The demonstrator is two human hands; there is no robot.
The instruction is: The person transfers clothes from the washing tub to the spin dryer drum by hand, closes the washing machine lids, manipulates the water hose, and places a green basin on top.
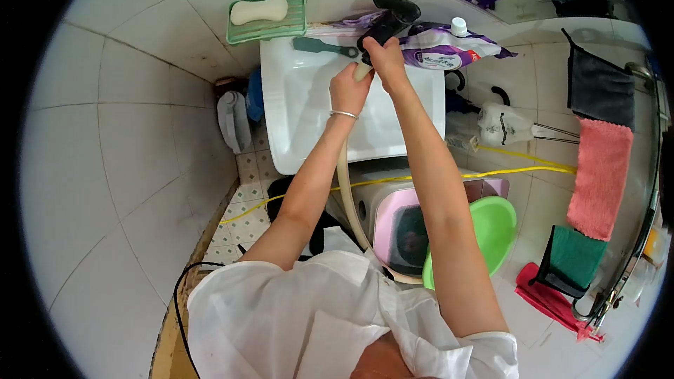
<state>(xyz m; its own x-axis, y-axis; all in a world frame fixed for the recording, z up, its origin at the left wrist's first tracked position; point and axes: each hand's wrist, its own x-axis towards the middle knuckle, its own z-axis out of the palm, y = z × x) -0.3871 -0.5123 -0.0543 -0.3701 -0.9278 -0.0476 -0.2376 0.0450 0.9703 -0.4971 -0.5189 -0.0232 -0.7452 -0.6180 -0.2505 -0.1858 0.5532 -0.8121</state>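
The left hand (pixel 348 91) grips the hose (pixel 343 175) just below the right hand's (pixel 385 62) fingers, closed around the black nozzle (pixel 388 22), which a sharp tug could loosen.

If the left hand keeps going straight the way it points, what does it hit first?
Likely the right hand or the black fitting it grips, both just beyond the left hand along the pale hose. Which comes first is unclear: one view, depth hard to judge.
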